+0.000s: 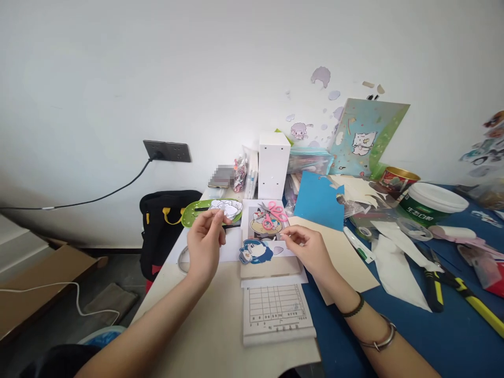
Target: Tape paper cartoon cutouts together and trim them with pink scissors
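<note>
My left hand (205,244) is raised over the left side of the table, thumb and fingertips pinched together. Whatever it may hold is too small to make out. Behind it, white paper cutouts (230,211) lie on a green tray (188,214). My right hand (309,247) also pinches, with a tiny pale bit at its fingertips that I cannot identify. Between the hands, a blue-and-white cartoon cutout (256,252) rests on a beige board (271,269), near a small lilac cutout (278,251). Pink-handled scissors (277,211) lie on a picture sheet behind.
A printed form pad (277,315) lies in front. On the right are a blue sheet (319,202), a beige sheet (350,262), a marker (359,244), yellow-black pliers (464,294) and a white-lidded tub (431,205). A white box (273,165) stands against the wall.
</note>
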The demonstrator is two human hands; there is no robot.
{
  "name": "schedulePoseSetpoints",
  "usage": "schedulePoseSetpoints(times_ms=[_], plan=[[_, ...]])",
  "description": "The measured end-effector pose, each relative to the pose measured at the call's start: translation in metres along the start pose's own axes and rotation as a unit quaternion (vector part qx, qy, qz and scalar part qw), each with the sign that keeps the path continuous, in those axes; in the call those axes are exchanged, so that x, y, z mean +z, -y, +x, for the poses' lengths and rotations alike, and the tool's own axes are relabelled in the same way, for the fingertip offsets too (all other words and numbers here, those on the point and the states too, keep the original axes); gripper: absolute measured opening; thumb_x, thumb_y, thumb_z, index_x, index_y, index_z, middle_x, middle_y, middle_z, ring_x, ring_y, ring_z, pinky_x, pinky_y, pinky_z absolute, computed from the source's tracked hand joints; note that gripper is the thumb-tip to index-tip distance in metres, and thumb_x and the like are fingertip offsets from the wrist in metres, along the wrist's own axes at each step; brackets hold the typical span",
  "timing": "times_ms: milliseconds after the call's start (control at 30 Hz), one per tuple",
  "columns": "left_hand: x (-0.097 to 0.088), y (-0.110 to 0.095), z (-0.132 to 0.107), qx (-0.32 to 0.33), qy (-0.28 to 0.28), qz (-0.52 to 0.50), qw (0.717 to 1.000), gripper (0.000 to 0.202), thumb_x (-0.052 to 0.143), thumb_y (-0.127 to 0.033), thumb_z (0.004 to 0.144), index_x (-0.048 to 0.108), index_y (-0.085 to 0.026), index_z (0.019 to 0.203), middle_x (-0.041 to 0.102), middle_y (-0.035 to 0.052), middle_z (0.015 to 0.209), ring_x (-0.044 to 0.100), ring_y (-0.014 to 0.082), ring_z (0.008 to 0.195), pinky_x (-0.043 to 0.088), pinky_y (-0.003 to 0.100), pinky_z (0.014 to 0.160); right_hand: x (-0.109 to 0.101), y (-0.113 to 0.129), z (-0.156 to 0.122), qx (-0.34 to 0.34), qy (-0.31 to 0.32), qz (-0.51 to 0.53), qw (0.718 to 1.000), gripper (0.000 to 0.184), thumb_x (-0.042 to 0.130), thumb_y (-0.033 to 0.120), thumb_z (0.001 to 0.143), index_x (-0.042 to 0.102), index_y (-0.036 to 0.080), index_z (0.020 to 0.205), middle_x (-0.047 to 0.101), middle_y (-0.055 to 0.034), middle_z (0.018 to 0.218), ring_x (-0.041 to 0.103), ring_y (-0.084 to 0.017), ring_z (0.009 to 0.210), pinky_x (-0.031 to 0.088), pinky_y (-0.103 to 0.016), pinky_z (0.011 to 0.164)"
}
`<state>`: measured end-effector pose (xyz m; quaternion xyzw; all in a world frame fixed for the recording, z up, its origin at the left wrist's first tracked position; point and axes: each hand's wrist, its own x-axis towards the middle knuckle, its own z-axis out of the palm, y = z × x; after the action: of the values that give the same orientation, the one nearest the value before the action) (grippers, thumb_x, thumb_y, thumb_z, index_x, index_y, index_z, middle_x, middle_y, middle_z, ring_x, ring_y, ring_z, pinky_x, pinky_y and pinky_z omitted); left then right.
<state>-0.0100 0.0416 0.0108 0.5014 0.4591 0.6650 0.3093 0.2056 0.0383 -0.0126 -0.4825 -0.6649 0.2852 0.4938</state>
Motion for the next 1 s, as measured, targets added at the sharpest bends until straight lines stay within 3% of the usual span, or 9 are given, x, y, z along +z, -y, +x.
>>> schedulePoseSetpoints(times_ms=[100,267,367,633,800,1000], plan=[[0.002,-0.001,-0.014,0.040,0.017,0.003,0.999,0.011,0.050,-0.030,0.089,0.052,-0.019,0.086,0.060,-0.0025,0.069,0.038,0.0049,0.041,0.032,0.017,0.038,0.000,-0.003,0.000,-0.009,-0.002,-0.018,1.000,0.012,0.060,0.023,0.076,0.069,0.017,0.078,0.070,-0.0050,0.072,0.059,-0.016,0.058,0.047,-0.027,0.053],[0.015,-0.004,-0.064,0.129,0.201,0.031,0.971,0.024,0.054,-0.033,0.086,0.056,-0.018,0.067,0.062,-0.0003,0.054,0.050,0.0097,0.044,0.039,0.021,0.046,-0.001,-0.001,0.008,-0.034,0.001,-0.051,0.998,0.016,0.059,0.028,0.078,0.070,0.016,0.080,0.071,-0.0078,0.077,0.062,-0.019,0.061,0.049,-0.029,0.055],[0.019,-0.002,-0.081,0.169,0.252,0.035,0.952,0.032,0.041,-0.034,0.092,0.052,-0.019,0.066,0.058,-0.0006,0.048,0.049,0.0105,0.042,0.039,0.023,0.046,0.008,0.008,0.015,-0.046,0.030,-0.069,0.996,0.017,0.058,0.028,0.079,0.070,0.016,0.081,0.072,-0.0080,0.079,0.063,-0.019,0.064,0.049,-0.029,0.055],[0.012,0.003,-0.076,0.269,0.258,0.033,0.927,0.032,0.028,-0.027,0.095,0.045,-0.021,0.069,0.055,-0.0011,0.051,0.049,0.0123,0.044,0.038,0.025,0.050,0.064,0.041,0.041,-0.084,0.150,-0.104,0.980,0.013,0.059,0.018,0.076,0.072,0.018,0.078,0.072,-0.0031,0.074,0.063,-0.016,0.062,0.049,-0.025,0.057],[0.010,0.000,-0.079,0.354,0.259,0.029,0.898,0.027,0.027,-0.027,0.093,0.045,-0.022,0.074,0.055,0.0009,0.053,0.050,0.0150,0.045,0.035,0.029,0.050,0.101,0.047,0.055,-0.099,0.190,-0.111,0.970,0.014,0.057,0.015,0.077,0.072,0.017,0.078,0.072,-0.0039,0.077,0.065,-0.017,0.069,0.049,-0.026,0.063],[0.011,0.000,-0.080,0.429,0.268,0.028,0.862,0.022,0.027,-0.025,0.090,0.046,-0.022,0.079,0.060,0.0029,0.057,0.051,0.0155,0.046,0.032,0.031,0.047,0.136,0.052,0.056,-0.117,0.259,-0.119,0.951,0.015,0.058,0.012,0.076,0.072,0.017,0.077,0.071,-0.0023,0.072,0.062,-0.015,0.065,0.046,-0.024,0.060]])
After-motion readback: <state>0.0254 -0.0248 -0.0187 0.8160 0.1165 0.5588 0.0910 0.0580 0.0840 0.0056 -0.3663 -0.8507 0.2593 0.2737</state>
